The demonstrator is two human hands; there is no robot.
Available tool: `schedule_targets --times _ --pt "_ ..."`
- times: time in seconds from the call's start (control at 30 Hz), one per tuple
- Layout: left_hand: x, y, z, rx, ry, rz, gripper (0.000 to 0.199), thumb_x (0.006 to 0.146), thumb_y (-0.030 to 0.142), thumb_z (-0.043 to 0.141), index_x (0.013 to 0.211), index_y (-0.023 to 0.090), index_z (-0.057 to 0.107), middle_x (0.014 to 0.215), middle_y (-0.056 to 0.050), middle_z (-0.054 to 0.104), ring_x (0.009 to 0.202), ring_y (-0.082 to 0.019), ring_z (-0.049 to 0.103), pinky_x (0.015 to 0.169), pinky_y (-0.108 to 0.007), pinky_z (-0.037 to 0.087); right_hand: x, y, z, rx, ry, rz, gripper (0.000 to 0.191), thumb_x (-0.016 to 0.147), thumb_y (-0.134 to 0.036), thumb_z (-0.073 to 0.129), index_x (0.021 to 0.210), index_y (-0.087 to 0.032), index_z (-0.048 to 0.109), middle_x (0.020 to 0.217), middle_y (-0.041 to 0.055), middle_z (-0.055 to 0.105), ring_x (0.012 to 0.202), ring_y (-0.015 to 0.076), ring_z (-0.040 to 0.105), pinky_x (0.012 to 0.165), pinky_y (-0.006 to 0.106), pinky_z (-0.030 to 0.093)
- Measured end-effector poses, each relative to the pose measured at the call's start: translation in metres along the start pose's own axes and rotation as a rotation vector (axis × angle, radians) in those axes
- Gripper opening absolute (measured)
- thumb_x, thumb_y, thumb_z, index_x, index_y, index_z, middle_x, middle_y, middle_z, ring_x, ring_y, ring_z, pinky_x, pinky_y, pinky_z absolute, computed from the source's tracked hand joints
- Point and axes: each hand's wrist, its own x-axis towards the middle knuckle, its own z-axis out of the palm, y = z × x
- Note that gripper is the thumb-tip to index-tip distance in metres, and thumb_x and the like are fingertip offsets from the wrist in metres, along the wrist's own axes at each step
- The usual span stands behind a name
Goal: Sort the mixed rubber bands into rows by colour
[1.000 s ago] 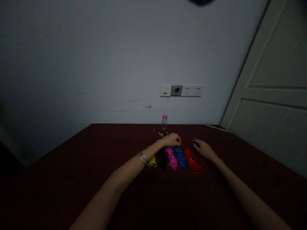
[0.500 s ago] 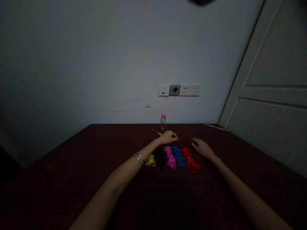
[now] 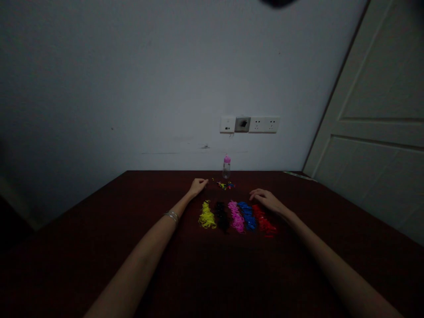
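Observation:
My left hand (image 3: pixel 199 186) is beyond the yellow pile, its fingertips closed together just left of a small mixed cluster of bands (image 3: pixel 225 185); whatever they pinch is too small to make out. My right hand (image 3: pixel 266 199) hovers or rests past the blue and red piles, fingers loosely bent and apart, with nothing visible in it. Between my forearms lie thin rubber bands in colour rows: yellow bands (image 3: pixel 207 215), black bands (image 3: pixel 221 216), pink bands (image 3: pixel 236 217), blue bands (image 3: pixel 247 215) and red bands (image 3: pixel 264 220).
A clear bottle with a pink top (image 3: pixel 226 168) stands at the back of the dark red table (image 3: pixel 212 274), close to the wall. Sockets (image 3: pixel 264 125) are set in the wall above. A pale panelled door (image 3: pixel 374 110) borders the right side.
My left hand has swung left and away from above the rows, uncovering the yellow and black bands and the mixed cluster. My right hand has shifted left, towards the blue and red bands.

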Motion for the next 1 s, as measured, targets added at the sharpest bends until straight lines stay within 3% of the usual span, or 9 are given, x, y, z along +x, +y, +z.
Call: schedule_targets --times 0.23,0.57,1.0 --pt "-0.007 0.003 -0.001 -0.035 0.002 0.027 0.040 0.078 0.042 0.047 0.073 0.009 0.068 0.051 0.000 0.053 0.047 -0.010 0.043 0.052 -0.022 0.032 -0.004 0.001 0.001 -0.054 -0.081 0.005 0.027 0.074 -0.028 0.044 0.069 -0.018 0.069 0.101 0.0077 0.063 0.098 0.0214 0.057 0.092 0.034 0.039" --pt "-0.008 0.003 -0.001 -0.008 0.003 0.051 0.039 0.077 0.041 0.047 0.072 0.009 0.069 0.050 0.000 0.054 0.051 -0.011 0.047 0.055 -0.023 0.034 -0.004 0.015 0.004 -0.008 -0.103 -0.083 0.023 0.071 -0.024 0.048 0.063 -0.018 0.069 0.100 0.0087 0.061 0.093 0.0208 0.057 0.088 0.034 0.041" --pt "-0.009 -0.003 -0.001 -0.028 -0.003 0.039 0.044 0.079 0.045 0.043 0.075 0.009 0.069 0.051 -0.001 0.054 0.048 -0.010 0.045 0.051 -0.021 0.032 -0.007 0.013 0.000 -0.001 -0.128 -0.046 0.024 0.071 -0.026 0.049 0.060 -0.018 0.069 0.098 0.0083 0.062 0.090 0.0193 0.058 0.087 0.033 0.042"
